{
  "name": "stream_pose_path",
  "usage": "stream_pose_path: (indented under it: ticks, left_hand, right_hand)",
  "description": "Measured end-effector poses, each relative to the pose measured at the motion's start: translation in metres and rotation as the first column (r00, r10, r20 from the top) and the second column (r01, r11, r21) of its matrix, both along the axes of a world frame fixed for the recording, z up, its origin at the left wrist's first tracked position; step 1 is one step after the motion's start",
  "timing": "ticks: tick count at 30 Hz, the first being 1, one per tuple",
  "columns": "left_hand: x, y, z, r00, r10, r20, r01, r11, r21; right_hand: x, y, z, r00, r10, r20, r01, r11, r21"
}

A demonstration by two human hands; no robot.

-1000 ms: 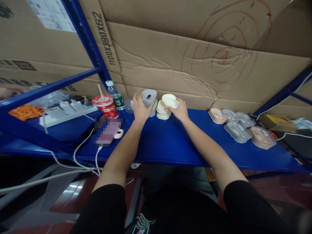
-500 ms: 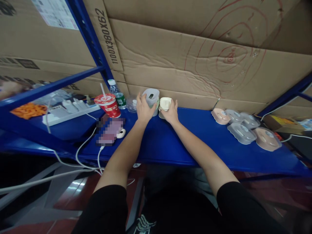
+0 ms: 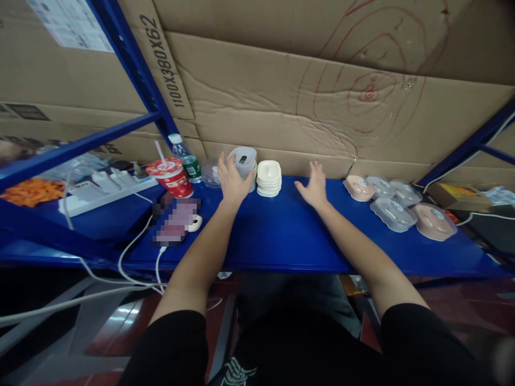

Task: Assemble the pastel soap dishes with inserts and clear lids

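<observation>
Several cream-coloured, rounded-square pieces, which look like small lids, stand in a neat stack (image 3: pixel 269 177) toward the back of the blue table. Just left of that pile is a stack of translucent, grey-white containers (image 3: pixel 246 155) with a dark oval mark on top. My left hand (image 3: pixel 233 182) is in front of these containers, fingers spread, covering part of their left side; whether it touches them I cannot tell. To the right of the cream stack, my right hand (image 3: pixel 316 185) hovers over the tabletop, fingers apart and holding nothing.
Clear lids (image 3: pixel 211 172), a water bottle (image 3: pixel 187 161) and a red cup with a straw (image 3: pixel 172 179) stand left. Nearer me lies a phone (image 3: pixel 177 222) with a cable. Pink and clear plastic cases (image 3: pixel 392 214) lie right. Cardboard (image 3: pixel 241 96) backs the blue table (image 3: pixel 289 236).
My right hand has let go of the cream stack and moved right, opening its fingers. My left hand stays by the translucent containers. The view has shifted slightly.
</observation>
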State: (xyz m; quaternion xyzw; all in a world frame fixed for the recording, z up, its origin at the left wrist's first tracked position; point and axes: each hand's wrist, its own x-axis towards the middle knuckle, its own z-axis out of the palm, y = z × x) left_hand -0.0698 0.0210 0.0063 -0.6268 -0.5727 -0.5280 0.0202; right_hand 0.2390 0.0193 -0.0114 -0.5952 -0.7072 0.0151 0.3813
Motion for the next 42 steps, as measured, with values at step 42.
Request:
stream_pose_path:
  ticks: [42]
  left_hand:
    - [0.075,-0.049,-0.001,0.735,-0.463,-0.496,0.577,0.811,0.099]
  right_hand:
    - [0.043,-0.076,0.002,0.695,0.476,-0.539,-0.533,0.844,0.059]
